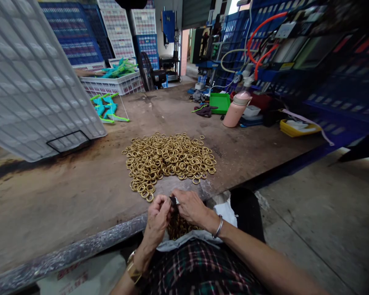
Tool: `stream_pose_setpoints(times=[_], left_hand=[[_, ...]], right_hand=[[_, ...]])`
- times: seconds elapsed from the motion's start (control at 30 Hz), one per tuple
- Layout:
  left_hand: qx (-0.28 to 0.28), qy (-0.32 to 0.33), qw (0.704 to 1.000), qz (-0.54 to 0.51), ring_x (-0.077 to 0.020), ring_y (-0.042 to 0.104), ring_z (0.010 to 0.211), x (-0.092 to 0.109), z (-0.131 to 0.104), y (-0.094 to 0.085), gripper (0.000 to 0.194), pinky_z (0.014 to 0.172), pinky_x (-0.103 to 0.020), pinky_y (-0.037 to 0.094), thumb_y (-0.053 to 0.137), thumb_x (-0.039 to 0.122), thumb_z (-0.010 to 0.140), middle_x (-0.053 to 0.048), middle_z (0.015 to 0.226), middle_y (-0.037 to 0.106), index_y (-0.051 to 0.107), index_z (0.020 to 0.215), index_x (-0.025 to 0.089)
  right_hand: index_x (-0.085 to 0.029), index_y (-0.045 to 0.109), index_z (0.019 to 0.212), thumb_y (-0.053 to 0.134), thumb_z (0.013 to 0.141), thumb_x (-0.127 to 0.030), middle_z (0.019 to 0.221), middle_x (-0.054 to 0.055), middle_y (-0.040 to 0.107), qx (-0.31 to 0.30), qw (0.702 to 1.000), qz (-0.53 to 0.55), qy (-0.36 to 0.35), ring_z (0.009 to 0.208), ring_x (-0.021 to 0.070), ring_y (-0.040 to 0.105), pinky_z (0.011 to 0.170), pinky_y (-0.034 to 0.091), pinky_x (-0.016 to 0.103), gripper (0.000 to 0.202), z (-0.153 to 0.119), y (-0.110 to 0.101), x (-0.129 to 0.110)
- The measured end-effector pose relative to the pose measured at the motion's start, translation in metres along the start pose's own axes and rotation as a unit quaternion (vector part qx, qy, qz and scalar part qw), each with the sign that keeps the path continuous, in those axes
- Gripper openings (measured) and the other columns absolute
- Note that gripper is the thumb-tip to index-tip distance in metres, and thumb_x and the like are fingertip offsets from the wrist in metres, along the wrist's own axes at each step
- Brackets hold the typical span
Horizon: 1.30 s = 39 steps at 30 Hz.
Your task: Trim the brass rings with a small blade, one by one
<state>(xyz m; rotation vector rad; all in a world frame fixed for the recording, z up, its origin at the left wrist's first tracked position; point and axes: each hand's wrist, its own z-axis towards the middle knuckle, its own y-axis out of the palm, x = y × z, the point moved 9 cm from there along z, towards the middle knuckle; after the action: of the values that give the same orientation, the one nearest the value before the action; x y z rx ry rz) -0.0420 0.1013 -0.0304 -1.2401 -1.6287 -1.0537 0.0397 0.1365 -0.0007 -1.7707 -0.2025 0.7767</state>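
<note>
My left hand (158, 215) and my right hand (191, 208) meet at the table's near edge, fingers closed in a pinch. Between the fingertips shows a small dark piece (173, 202), too small and covered to name. Just beyond the hands, a heap of brass-coloured rings (169, 155) lies spread on the wooden table (249, 155). Below my hands, on the lap, is an opened pale bag (184, 238) with more rings (180, 226) inside, partly hidden by my wrists.
A tilted white plastic crate (43, 82) stands at left, beside turquoise and green toy bows (107, 108). To the right are a pink bottle (236, 110), a green tray (219, 103) and a yellow tray (299, 127). A fan (147, 71) and stacked crates stand behind.
</note>
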Motion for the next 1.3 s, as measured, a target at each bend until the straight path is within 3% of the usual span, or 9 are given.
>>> stream_pose_setpoints(times=[0.33,0.47,0.6,0.77,0.9,1.0,1.07,1.17,1.3], left_hand=[[-0.008,-0.002,1.000,0.003,-0.0033,0.029,0.036,-0.001,-0.004,0.001,0.038,0.035,-0.015,0.020,0.060,0.053,0.069,0.008,0.047,0.041,0.046,0.063,0.018],[-0.060,-0.037,0.996,-0.050,-0.0029,0.032,0.036,-0.001,-0.015,0.015,0.036,0.034,-0.015,0.021,0.063,0.050,0.068,0.006,0.051,0.047,0.046,0.064,0.018],[-0.100,-0.073,0.981,-0.150,-0.0029,0.034,0.037,0.002,-0.017,0.027,0.034,0.033,-0.015,0.023,0.065,0.048,0.067,0.003,0.058,0.052,0.049,0.067,0.017],[-0.089,-0.101,0.970,-0.204,-0.0047,0.042,0.045,-0.002,-0.008,0.027,0.030,0.034,-0.015,0.027,0.068,0.041,0.066,-0.001,0.070,0.059,0.053,0.071,0.016],[-0.081,-0.149,0.948,-0.269,-0.0073,0.048,0.047,-0.013,-0.005,0.026,0.032,0.035,-0.015,0.029,0.070,0.030,0.063,0.001,0.067,0.058,0.055,0.090,0.019],[-0.074,-0.173,0.929,-0.319,-0.0086,0.053,0.052,-0.020,-0.001,0.023,0.023,0.037,-0.015,0.033,0.069,0.025,0.064,-0.001,0.067,0.059,0.058,0.081,0.015],[-0.053,-0.188,0.922,-0.335,-0.0100,0.056,0.056,-0.026,0.002,0.020,0.016,0.037,-0.015,0.034,0.069,0.023,0.065,-0.004,0.069,0.061,0.056,0.069,0.013],[-0.023,-0.185,0.932,-0.312,-0.0120,0.060,0.060,-0.030,0.005,0.015,0.017,0.037,-0.015,0.034,0.069,0.021,0.065,-0.003,0.070,0.062,0.054,0.069,0.014],[-0.030,-0.132,0.957,-0.255,-0.0087,0.054,0.051,-0.023,0.006,0.017,0.029,0.035,-0.014,0.031,0.071,0.028,0.064,0.002,0.063,0.057,0.055,0.085,0.017]], right_hand=[[-0.014,0.053,0.097,0.041,0.074,-0.012,0.080,0.010,0.065,-0.003,0.999,-0.032,-0.008,0.071,0.0197,0.060,0.058,0.033,0.026,0.026,0.001,0.008,0.004],[-0.013,0.051,0.099,0.039,0.077,-0.011,0.079,0.010,0.065,0.013,0.996,-0.060,0.065,0.070,0.0198,0.060,0.058,0.035,0.027,0.025,-0.001,0.003,0.033],[-0.016,0.049,0.101,0.039,0.079,-0.012,0.089,0.009,0.065,0.071,0.985,-0.072,0.137,0.079,0.0189,0.060,0.063,0.037,0.026,0.024,-0.011,-0.015,0.066],[-0.018,0.045,0.109,0.041,0.081,-0.019,0.099,0.008,0.063,0.103,0.973,-0.095,0.182,0.080,0.0213,0.061,0.063,0.038,0.028,0.028,-0.019,-0.024,0.088],[-0.018,0.046,0.108,0.039,0.081,-0.012,0.095,0.009,0.064,0.094,0.967,-0.116,0.206,0.076,0.0209,0.062,0.061,0.038,0.028,0.028,-0.016,-0.018,0.096],[-0.017,0.048,0.101,0.037,0.081,-0.008,0.091,0.012,0.064,0.097,0.966,-0.110,0.211,0.070,0.0198,0.061,0.058,0.035,0.028,0.025,-0.011,-0.015,0.101],[-0.016,0.050,0.098,0.038,0.079,-0.006,0.086,0.013,0.063,0.110,0.968,-0.094,0.207,0.068,0.0198,0.060,0.058,0.034,0.028,0.024,-0.010,-0.015,0.103],[-0.015,0.050,0.093,0.040,0.077,-0.006,0.078,0.009,0.060,0.142,0.975,-0.027,0.171,0.067,0.0184,0.056,0.059,0.033,0.028,0.022,-0.009,-0.019,0.097],[-0.019,0.047,0.078,0.039,0.084,-0.025,0.065,-0.002,0.050,0.170,0.958,0.216,0.082,0.060,0.0116,0.047,0.057,0.034,0.023,0.012,-0.006,-0.025,0.066]])
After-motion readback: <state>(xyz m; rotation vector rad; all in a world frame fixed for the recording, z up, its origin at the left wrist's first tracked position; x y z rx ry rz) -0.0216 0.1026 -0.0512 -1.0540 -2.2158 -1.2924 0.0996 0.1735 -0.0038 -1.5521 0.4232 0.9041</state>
